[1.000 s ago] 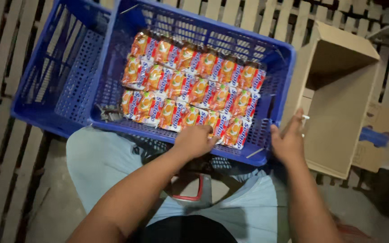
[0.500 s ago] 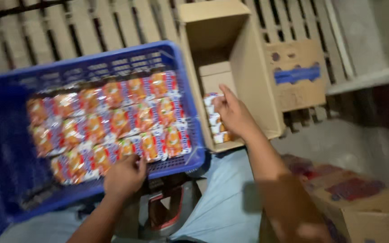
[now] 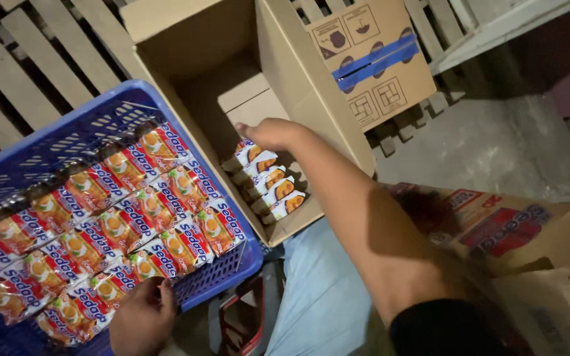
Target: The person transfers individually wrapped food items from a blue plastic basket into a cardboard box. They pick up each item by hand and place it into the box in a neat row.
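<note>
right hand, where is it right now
In the head view the right hand is up centre, reaching into the open cardboard box, at the top of a short row of snack packets standing inside, just right of the blue crate.

Open brown cardboard box (image 3: 311, 99): upper interior free, lower end taken by a short row of white-and-orange snack packets (image 3: 268, 178) beneath the right hand (image 3: 268, 134). Blue plastic lattice crate (image 3: 94, 125): filled edge to edge with orange snack packets (image 3: 113, 217), its wall just beside the box's left side, left hand (image 3: 143, 320) on the near rim. Right of the box, bare grey concrete floor (image 3: 496, 151) lies open up to a printed red-and-brown carton (image 3: 503, 231).
</note>
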